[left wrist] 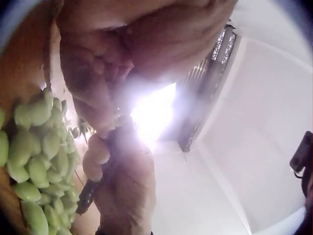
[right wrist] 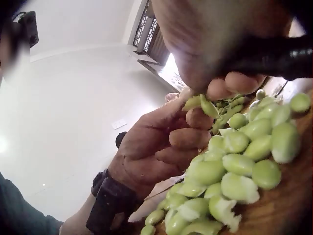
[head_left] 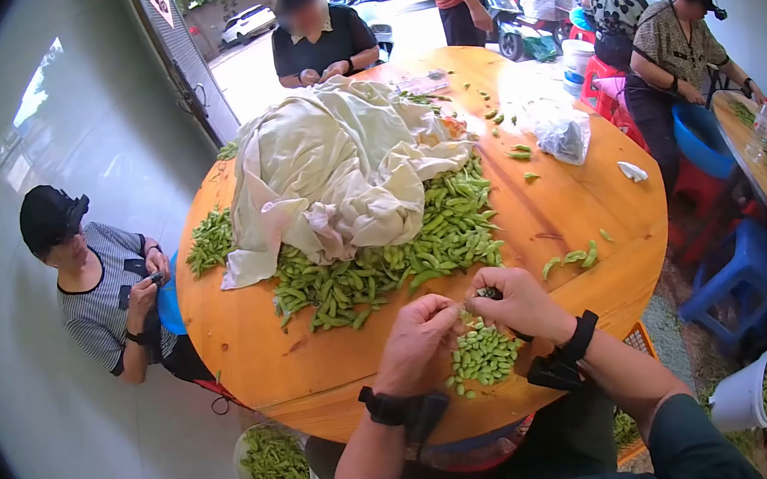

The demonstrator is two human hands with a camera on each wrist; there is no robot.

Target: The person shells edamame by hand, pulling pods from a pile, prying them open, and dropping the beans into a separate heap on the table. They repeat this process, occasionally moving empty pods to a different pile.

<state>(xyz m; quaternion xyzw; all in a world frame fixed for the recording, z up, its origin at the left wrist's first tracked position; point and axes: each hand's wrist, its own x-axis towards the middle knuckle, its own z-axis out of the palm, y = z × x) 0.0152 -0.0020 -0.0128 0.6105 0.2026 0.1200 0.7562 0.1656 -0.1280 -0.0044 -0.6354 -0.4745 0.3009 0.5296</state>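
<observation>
At the near side of the round table (head_left: 253, 363), my left hand (head_left: 417, 333) and right hand (head_left: 524, 303) meet at the fingertips. A split green pod (right wrist: 208, 106) is pinched in the fingers of my left hand (right wrist: 154, 144) in the right wrist view. My right hand (right wrist: 215, 39) curls its fingers round a dark object (right wrist: 274, 58), whose exact shape I cannot tell. Under both hands lies a pile of shelled green beans (head_left: 482, 356), large in the left wrist view (left wrist: 41, 169). Glare blurs the fingertips there.
Beyond my hands, unshelled pods (head_left: 342, 290) surround a pale cloth heap (head_left: 333, 168). A clear plastic bag (head_left: 564, 135) and a white scrap (head_left: 632, 171) lie rightward. Buckets of pods (head_left: 277, 466) (head_left: 749, 398) stand below the table. People sit at left and far side.
</observation>
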